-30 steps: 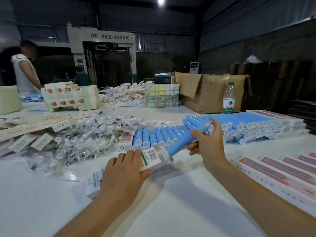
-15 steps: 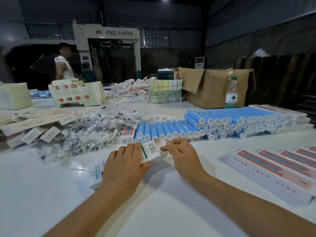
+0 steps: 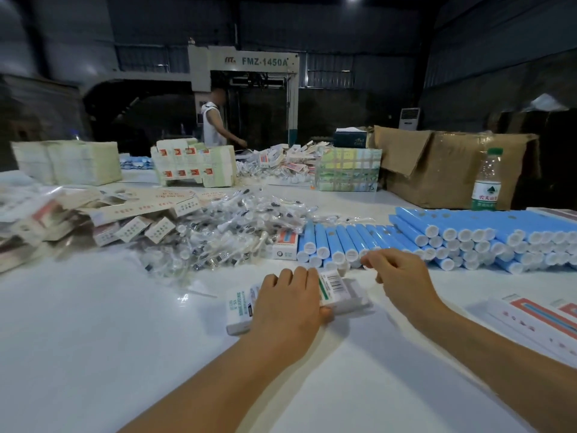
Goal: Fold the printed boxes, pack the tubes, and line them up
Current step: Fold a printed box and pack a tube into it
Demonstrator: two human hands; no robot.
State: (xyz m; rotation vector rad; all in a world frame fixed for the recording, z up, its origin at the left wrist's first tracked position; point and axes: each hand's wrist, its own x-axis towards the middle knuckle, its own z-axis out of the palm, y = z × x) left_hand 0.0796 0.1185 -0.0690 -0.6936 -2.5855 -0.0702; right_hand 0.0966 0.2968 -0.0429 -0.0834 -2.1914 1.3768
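Left hand (image 3: 285,303) clamping printed box (image 3: 335,292) on table (image 3: 93,339); right hand (image 3: 398,273) loosely curled, empty. Risk: loose flap reopening, tube sliding out.

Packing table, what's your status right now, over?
Left hand grips the printed box on the table. Right hand empty, fingers curled, by the blue tubes. Nothing in the way.

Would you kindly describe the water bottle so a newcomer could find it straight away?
Look to the large brown cardboard carton at the far right of the white table. Standing upright against its front, behind the stacked blue tubes, is the water bottle: the only clear, green-capped, green-labelled item there.
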